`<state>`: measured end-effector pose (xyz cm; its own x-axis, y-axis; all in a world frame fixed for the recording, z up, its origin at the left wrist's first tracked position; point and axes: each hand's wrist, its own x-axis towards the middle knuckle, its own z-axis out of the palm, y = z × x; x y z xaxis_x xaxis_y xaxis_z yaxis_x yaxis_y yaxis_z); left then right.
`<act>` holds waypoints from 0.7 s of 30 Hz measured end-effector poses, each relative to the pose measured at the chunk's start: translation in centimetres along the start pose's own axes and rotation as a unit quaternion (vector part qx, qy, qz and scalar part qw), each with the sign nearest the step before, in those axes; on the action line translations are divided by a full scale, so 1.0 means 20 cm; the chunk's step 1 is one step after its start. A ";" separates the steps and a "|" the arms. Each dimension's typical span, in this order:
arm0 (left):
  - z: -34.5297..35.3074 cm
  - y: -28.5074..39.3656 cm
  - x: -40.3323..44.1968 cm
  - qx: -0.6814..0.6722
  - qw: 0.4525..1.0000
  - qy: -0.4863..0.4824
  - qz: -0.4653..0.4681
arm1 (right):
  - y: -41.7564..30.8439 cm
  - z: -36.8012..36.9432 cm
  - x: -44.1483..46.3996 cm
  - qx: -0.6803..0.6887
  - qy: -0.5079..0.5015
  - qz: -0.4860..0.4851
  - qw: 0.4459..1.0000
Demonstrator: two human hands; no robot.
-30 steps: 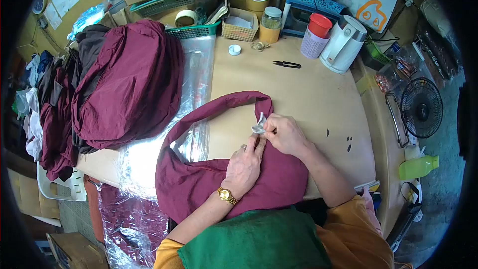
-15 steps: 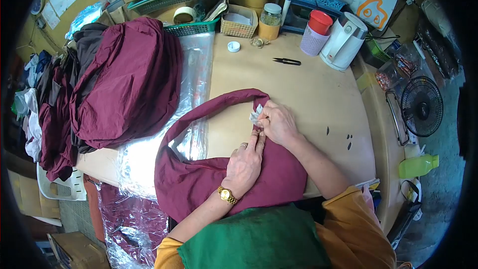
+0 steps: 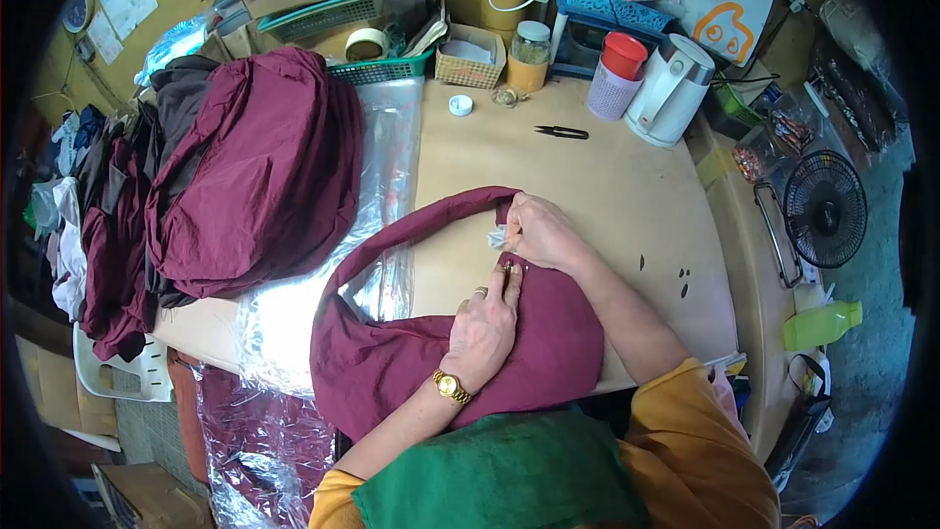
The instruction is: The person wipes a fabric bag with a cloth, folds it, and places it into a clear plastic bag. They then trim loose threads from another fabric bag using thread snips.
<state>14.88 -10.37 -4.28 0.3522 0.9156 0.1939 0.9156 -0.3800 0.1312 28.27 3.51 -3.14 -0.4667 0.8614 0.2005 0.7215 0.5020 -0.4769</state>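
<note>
A maroon fabric shoulder bag (image 3: 558,333) lies on the table in front of me, its strap looping up and round to the left. My left hand (image 3: 482,333) rests flat on the bag, fingers stretched out, the tips pressing near the base of the strap. Just above those fingertips, my right hand (image 3: 540,231) is closed around a small crumpled white cloth (image 3: 497,236), most of it hidden in the fist. The right hand is against the end of the strap; whether it grips the fabric too, I cannot tell.
A tall pile of maroon bags (image 3: 259,176) stands on the left over clear plastic sheets (image 3: 392,137). Black thread snips (image 3: 562,132) and a white cap (image 3: 460,105) lie farther back. A white kettle (image 3: 671,93), a red cup (image 3: 624,54) and a jar (image 3: 530,54) line the rear.
My right hand has turned and closed more tightly, and less of the white cloth shows. The left hand stays on the bag.
</note>
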 end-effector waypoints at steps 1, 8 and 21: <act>0.00 0.00 0.00 -0.002 1.000 -0.002 -0.001 | 0.00 -0.01 0.00 0.015 -0.064 0.009 0.998; 0.00 0.00 0.00 -0.027 1.000 0.000 -0.009 | 0.00 0.05 0.01 -0.046 0.102 -0.031 0.993; 0.02 0.00 0.00 -0.044 0.999 0.015 -0.011 | -0.06 -0.02 -0.03 0.004 0.027 0.050 0.998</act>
<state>14.84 -10.35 -4.62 0.3255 0.9196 0.2200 0.9017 -0.3719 0.2204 27.95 2.47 -2.28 -0.3634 0.9105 0.1974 0.7589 0.4123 -0.5041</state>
